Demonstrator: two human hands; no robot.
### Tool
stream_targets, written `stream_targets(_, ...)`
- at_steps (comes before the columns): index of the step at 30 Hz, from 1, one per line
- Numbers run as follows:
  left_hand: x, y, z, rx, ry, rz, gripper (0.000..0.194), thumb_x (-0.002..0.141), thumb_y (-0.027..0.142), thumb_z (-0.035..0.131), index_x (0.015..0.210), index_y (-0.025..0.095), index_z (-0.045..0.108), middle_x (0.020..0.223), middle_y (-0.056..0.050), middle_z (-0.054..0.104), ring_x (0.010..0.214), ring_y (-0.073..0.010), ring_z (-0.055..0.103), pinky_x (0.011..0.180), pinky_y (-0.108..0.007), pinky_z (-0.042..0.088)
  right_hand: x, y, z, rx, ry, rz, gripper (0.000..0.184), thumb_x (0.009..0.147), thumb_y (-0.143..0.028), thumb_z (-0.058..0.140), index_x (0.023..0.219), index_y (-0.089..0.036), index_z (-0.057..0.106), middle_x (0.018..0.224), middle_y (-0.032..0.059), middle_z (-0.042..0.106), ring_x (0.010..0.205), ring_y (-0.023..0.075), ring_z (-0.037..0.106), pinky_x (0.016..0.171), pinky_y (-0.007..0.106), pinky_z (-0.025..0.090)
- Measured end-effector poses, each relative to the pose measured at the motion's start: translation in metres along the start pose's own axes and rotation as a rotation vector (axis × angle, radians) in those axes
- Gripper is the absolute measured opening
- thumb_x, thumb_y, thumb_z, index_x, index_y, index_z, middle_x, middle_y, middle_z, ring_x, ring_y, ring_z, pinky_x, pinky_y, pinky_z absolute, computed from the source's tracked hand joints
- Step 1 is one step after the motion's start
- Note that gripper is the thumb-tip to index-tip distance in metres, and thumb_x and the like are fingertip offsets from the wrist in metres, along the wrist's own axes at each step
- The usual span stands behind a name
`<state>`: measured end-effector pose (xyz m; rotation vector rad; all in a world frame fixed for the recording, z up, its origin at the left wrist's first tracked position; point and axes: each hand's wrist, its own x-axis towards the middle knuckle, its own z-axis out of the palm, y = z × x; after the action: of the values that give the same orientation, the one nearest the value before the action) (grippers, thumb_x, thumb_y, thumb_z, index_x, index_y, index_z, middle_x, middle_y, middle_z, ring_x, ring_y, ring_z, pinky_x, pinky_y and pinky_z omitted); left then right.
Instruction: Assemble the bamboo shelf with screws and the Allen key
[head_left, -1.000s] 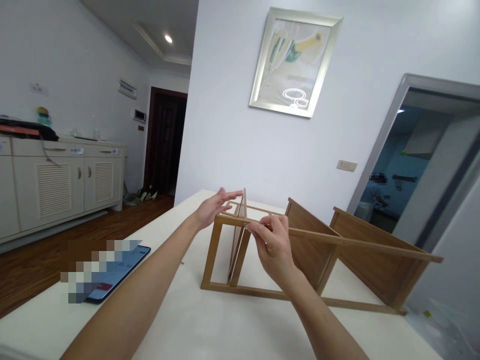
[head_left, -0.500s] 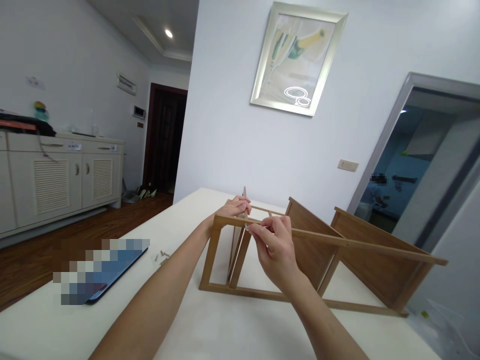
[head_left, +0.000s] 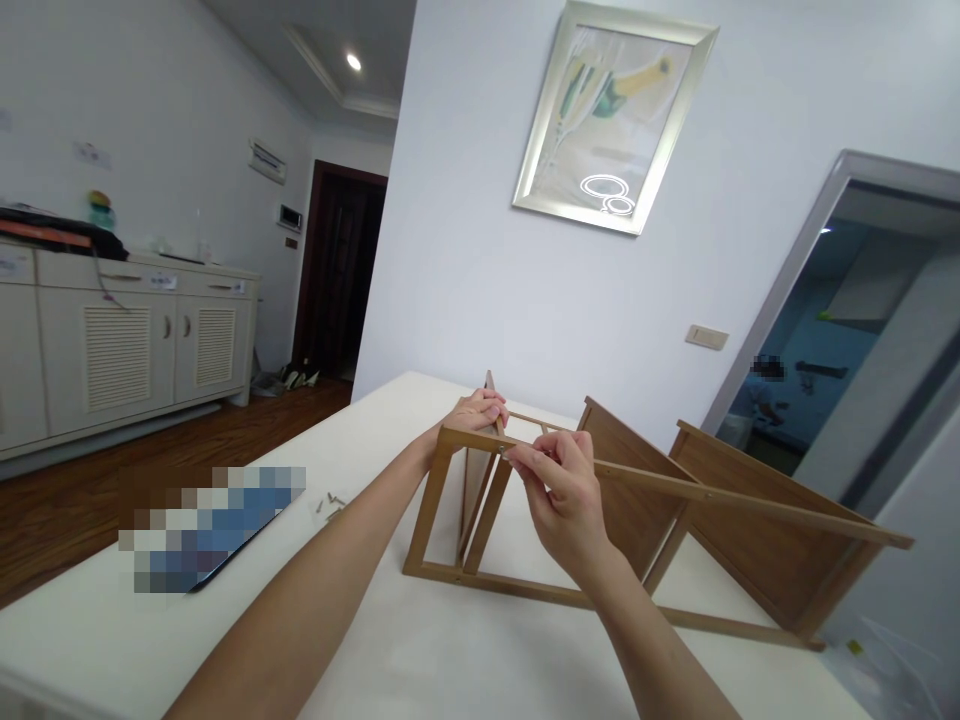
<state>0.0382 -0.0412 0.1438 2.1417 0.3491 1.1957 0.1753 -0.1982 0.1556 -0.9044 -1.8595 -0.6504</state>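
A wooden shelf unit (head_left: 645, 478) lies on its side on the white table (head_left: 457, 660), its side frame facing me. At its left end my left hand (head_left: 480, 408) is closed around the upper edge of a thin wooden shelf board (head_left: 474, 490), behind the upper rail. My right hand (head_left: 562, 475) pinches a small shiny screw (head_left: 503, 452) between thumb and forefinger. The screw is at the near face of the upper rail, in line with that board. How deep it sits cannot be seen, as the fingertips partly cover it.
Several loose screws (head_left: 328, 507) lie on the table beside my left forearm. Farther left is a phone (head_left: 240, 525), partly blurred out. Clear plastic wrapping (head_left: 885, 655) is at the right. A person (head_left: 759, 395) is visible through the doorway. A white cabinet (head_left: 142, 335) stands against the left wall.
The view has swung slightly left, so everything sits a little farther right. My right fingertips have come closer against the rail with the screw. My left hand keeps its hold.
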Motion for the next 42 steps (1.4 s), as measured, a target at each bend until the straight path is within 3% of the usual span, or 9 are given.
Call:
stream_targets(9,0.0,-0.002,0.004,-0.086,0.031,-0.001,0.051,0.089,0.061,0.039,0.077,0.018,0.064,0.11,-0.011,0.05,0.119,-0.0258,0.045,0.106,-0.041,0.036,0.002,-0.001,0.0,-0.078,0.044,-0.086,0.026,0.083,-0.003,0.057,0.092,-0.024,0.069,0.085,0.0059,0.054,0.081,0.019,0.041,0.069,0.033,0.043)
stream_targets(16,0.0,-0.004,0.004,-0.074,0.03,-0.028,0.05,0.091,0.058,0.039,0.078,0.018,0.064,0.111,-0.009,0.051,0.119,-0.0241,0.044,0.108,-0.037,0.034,0.001,-0.001,-0.005,-0.165,-0.039,-0.171,0.039,0.082,0.004,0.054,0.104,-0.026,0.066,0.098,0.0075,0.054,0.091,0.0202,0.041,0.074,0.034,0.047)
stream_targets(27,0.001,-0.007,0.004,-0.069,0.027,-0.015,0.05,0.09,0.06,0.038,0.077,0.019,0.063,0.105,-0.009,0.053,0.121,-0.0242,0.042,0.107,-0.037,0.034,0.004,0.001,-0.004,-0.101,-0.034,-0.104,0.034,0.083,0.001,0.055,0.097,-0.027,0.068,0.094,0.0073,0.053,0.089,0.0206,0.04,0.067,0.03,0.047)
stream_targets(32,0.0,-0.007,0.004,-0.082,0.037,-0.001,0.051,0.089,0.06,0.039,0.077,0.018,0.064,0.107,-0.01,0.051,0.119,-0.0247,0.043,0.106,-0.037,0.035,0.007,-0.007,-0.005,-0.138,-0.027,-0.074,0.029,0.082,-0.001,0.057,0.094,-0.024,0.069,0.089,0.0072,0.053,0.085,0.0206,0.04,0.069,0.034,0.046)
stream_targets(42,0.0,-0.01,0.004,-0.099,0.039,-0.005,0.049,0.09,0.058,0.04,0.078,0.017,0.064,0.11,-0.011,0.05,0.122,-0.0257,0.043,0.107,-0.039,0.035,0.007,-0.004,-0.005,-0.076,-0.031,-0.12,0.036,0.081,0.004,0.055,0.098,-0.025,0.068,0.094,0.0077,0.052,0.089,0.0205,0.04,0.065,0.029,0.046)
